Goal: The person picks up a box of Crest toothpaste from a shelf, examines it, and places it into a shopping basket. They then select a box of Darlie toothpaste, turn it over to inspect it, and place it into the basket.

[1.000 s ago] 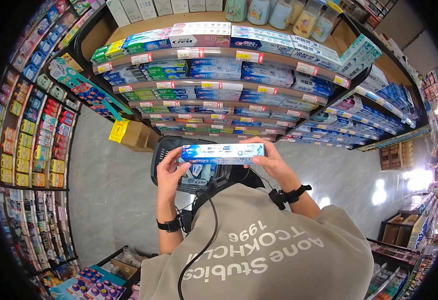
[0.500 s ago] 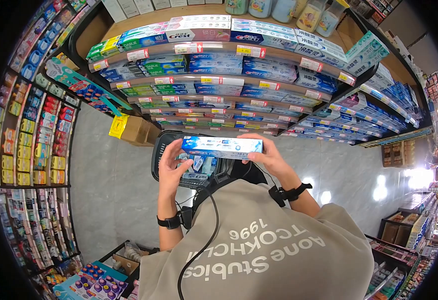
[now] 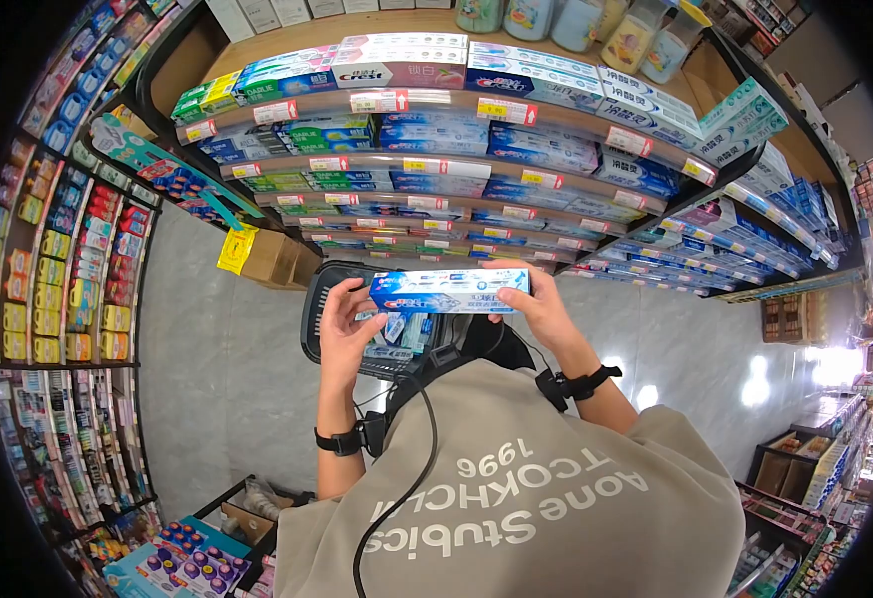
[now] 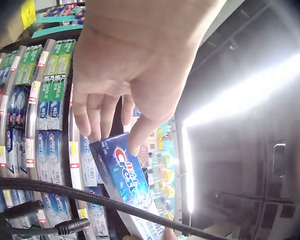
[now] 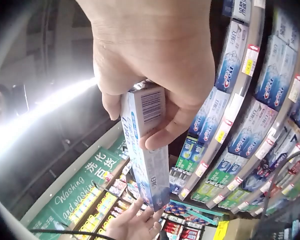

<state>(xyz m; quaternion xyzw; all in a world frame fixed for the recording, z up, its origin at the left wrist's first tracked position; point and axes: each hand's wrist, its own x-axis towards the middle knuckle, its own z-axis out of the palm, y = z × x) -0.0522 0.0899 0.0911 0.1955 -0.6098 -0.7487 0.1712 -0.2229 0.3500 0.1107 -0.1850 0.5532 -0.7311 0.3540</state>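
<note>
A blue and white Crest toothpaste box (image 3: 446,292) is held level in front of the body, between both hands. My right hand (image 3: 536,304) grips its right end, the thumb lying across the printed side. At the other end, my left hand (image 3: 345,324) has its thumb and fingertips at the corners, its palm away from the box. In the left wrist view, the end of the toothpaste box (image 4: 127,175) sits between the left hand's (image 4: 130,75) thumb and fingertips. The right wrist view shows a barcode on the end of the toothpaste box (image 5: 151,135) under the right hand (image 5: 155,65).
Below the hands is a dark shopping basket (image 3: 322,324) with several boxes inside. Ahead, a curved shelf (image 3: 436,98) carries rows of toothpaste boxes and price tags. A cardboard box (image 3: 275,261) stands on the floor at its left. Another stocked rack (image 3: 68,259) lines the left side.
The toothpaste box has turned about its length and shifted slightly up and right, with its printed side showing more. Both hands have moved with it, and the right thumb now lies further onto that side.
</note>
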